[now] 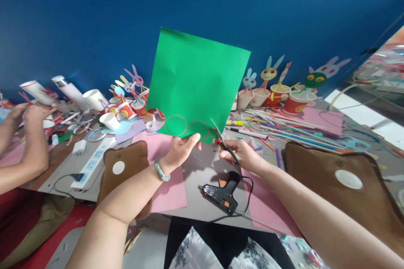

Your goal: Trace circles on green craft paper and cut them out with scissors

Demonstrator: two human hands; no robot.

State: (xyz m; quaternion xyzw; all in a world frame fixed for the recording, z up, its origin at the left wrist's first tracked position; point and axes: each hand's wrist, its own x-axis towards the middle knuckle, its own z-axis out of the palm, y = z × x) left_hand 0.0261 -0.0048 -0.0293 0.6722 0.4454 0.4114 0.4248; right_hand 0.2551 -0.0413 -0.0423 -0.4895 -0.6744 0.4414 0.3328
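Observation:
A large green sheet of paper point(197, 75) stands raised above the table, with circles drawn in outline along its lower edge. My left hand point(182, 151), a bangle on its wrist, pinches that lower edge between thumb and fingers. In my right hand point(241, 155) is a pair of scissors point(232, 152) with dark handles, its blades pointing up and left at the paper's lower right corner. The blade lies close to the smaller drawn outlines; whether it touches the paper I cannot tell. Below the hands, a black glue gun point(221, 195) rests on the table.
Brown cushion-like pouches point(341, 189) lie at both sides on pink paper point(170, 189). A white power strip point(94, 164) is at left. Colourful sticks point(303, 132) and paper cups with rabbit faces point(296, 101) line the back. Another person's hands point(36, 113) work at far left.

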